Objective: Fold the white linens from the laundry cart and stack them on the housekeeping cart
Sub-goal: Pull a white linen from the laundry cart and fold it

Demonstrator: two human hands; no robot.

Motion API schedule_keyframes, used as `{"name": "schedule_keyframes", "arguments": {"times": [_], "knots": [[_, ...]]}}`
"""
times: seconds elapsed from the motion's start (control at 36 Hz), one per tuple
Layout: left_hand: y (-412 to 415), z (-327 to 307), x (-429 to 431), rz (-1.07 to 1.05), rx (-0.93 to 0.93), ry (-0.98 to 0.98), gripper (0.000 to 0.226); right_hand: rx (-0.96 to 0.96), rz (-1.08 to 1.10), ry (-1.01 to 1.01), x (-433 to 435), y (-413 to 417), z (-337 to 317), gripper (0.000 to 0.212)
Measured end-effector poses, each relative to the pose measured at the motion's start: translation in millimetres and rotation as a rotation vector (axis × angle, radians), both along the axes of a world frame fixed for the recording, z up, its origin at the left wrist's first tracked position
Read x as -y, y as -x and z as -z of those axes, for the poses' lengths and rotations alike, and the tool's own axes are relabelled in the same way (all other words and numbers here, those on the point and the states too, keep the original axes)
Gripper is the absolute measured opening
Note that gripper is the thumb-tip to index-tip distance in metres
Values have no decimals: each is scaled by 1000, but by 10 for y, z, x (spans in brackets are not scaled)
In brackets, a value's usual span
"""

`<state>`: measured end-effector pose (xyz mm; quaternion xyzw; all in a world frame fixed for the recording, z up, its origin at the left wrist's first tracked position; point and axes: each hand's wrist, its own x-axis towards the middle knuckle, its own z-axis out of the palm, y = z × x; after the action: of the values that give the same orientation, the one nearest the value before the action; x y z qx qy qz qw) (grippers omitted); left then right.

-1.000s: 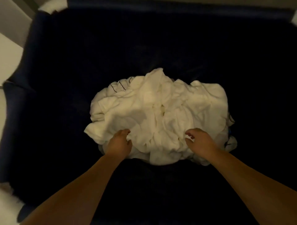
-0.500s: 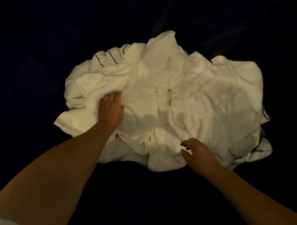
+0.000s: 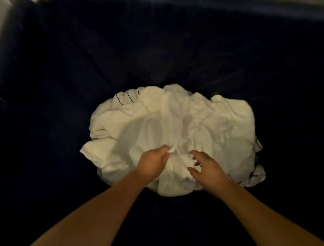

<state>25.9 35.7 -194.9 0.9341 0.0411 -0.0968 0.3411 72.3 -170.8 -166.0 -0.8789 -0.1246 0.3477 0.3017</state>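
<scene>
One linen pile [image 3: 219, 126] in laundry cart [image 3: 70, 70]: L hand [image 3: 154, 163], moved in from left, pinches a corner; R hand [image 3: 206, 168] spread, empty. Piece prob. singled out.

A pale surface [image 3: 3, 15] fills the far upper-left corner, blurred; whether floor or wall cannot be told. A small bright patch [image 3: 35, 0] lies on the top edge near it.

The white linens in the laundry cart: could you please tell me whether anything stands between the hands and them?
Nothing visible does. The left hand pinches a fold of the white linens; the right hand hovers open over them. The housekeeping cart is out of view.
</scene>
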Motion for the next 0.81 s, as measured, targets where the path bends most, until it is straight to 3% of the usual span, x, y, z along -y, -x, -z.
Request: {"name": "schedule_keyframes", "arguments": {"times": [0.06,0.11,0.17,0.28,0.39,0.5,0.61,0.72,0.81], "knots": [[84,-332,201,20,51,74,37,0,-75,-28,-31,-45,-276,79],[148,-642,380,44,92,131,20,32,-159,-26,-35,-54,-509,84],[189,-905,518,71,149,144,15,92,-214,-22,-13,-42,-695,70],[242,-1382,643,49,189,165,31,187,-233,-1,135,-28,-1095,43],[268,-1897,755,30,162,204,28,223,-314,-18,371,-37,-1540,44],[308,-2238,932,-8,143,100,20,218,-373,-20,642,-140,-1941,35],[326,-2668,1144,-103,237,19,21,352,-432,38,962,-302,-2400,38],[218,-3148,1267,-210,345,-29,21,432,-370,37,1254,-476,-2758,38],[141,-3531,1357,-254,359,-24,18,479,-234,-77,1431,-496,-3048,32]]}}
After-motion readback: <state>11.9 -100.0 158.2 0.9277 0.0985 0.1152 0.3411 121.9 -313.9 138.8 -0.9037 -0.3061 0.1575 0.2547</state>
